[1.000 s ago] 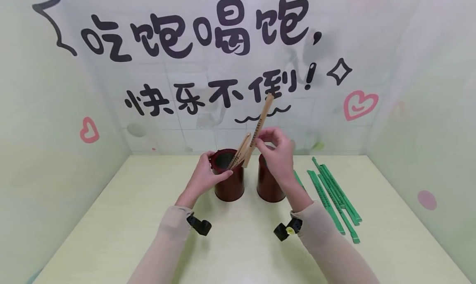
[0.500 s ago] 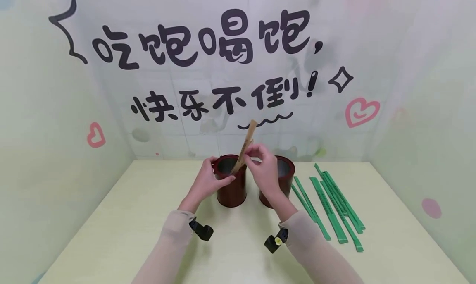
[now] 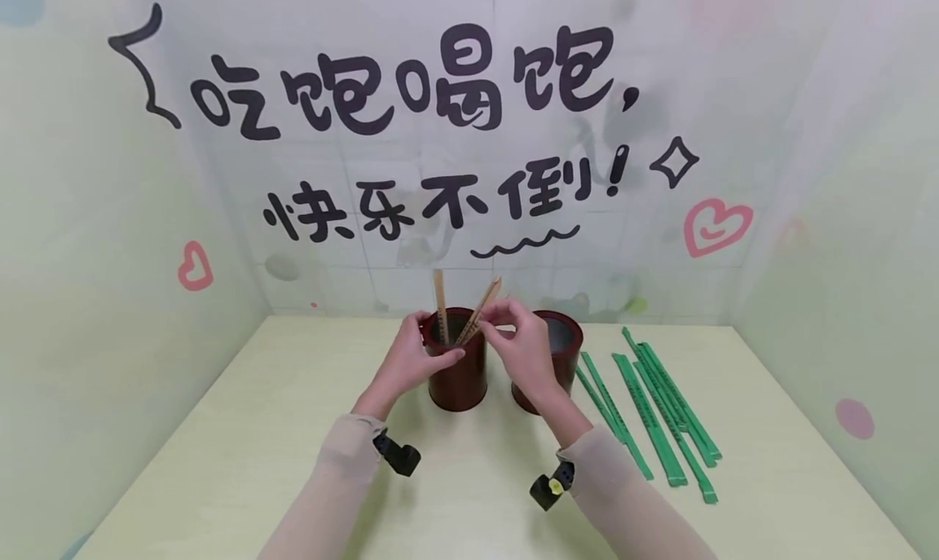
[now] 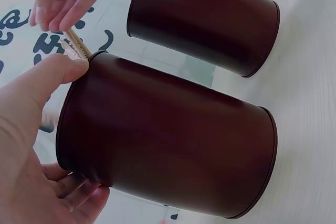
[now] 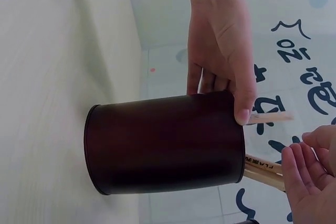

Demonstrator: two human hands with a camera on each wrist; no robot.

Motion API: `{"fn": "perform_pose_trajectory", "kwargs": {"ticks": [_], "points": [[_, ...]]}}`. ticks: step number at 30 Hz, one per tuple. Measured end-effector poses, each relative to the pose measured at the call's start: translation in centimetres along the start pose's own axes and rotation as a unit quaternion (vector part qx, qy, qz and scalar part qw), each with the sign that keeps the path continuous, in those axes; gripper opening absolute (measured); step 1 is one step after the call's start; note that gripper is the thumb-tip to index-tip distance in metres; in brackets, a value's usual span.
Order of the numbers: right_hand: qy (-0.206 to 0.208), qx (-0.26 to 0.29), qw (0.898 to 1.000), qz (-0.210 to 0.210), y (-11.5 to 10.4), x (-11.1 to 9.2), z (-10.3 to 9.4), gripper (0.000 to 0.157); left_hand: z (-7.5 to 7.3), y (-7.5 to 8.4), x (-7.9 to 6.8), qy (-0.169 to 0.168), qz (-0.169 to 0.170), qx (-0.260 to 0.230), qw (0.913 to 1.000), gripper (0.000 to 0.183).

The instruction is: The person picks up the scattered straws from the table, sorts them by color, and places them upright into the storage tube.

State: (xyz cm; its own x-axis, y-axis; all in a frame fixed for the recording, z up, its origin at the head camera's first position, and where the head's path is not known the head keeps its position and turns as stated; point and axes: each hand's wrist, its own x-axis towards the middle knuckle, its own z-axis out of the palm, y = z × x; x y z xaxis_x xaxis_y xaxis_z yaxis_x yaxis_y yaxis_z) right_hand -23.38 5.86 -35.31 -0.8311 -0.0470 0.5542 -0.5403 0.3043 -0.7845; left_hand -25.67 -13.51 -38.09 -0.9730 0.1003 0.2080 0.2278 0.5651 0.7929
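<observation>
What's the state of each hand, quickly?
Left hand: holding the left dark-red cup near its rim.
Right hand: open, beside brown sticks; contact unclear.

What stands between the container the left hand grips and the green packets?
In the head view, a second dark red container stands between the gripped container and the green packets; the right hand partly hides it.

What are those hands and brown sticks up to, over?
Left hand gripping left dark red cup. Right hand by brown sticks leaning in that cup; grip unclear. Possible snag: second cup close alongside.
</observation>
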Motion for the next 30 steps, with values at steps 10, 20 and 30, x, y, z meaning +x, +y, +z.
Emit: {"fn": "perform_pose_trajectory", "kwargs": {"ticks": [10, 20, 30], "points": [[0.008, -0.012, 1.000, 0.004, 0.7, -0.5, -1.9, 0.014, -0.7, -0.5, -0.2, 0.010, -0.015, 0.004, 0.9998, 0.089], [0.018, -0.023, 0.999, 0.021, 1.5, -0.9, -4.1, 0.013, -0.9, -0.4, -0.3, 0.010, -0.015, 0.013, 0.9997, 0.094], [0.022, -0.014, 0.998, 0.056, 2.3, -1.2, -6.3, 0.016, -1.2, 1.0, -0.5, 0.050, 0.026, 0.046, 0.9974, 0.095]]}}
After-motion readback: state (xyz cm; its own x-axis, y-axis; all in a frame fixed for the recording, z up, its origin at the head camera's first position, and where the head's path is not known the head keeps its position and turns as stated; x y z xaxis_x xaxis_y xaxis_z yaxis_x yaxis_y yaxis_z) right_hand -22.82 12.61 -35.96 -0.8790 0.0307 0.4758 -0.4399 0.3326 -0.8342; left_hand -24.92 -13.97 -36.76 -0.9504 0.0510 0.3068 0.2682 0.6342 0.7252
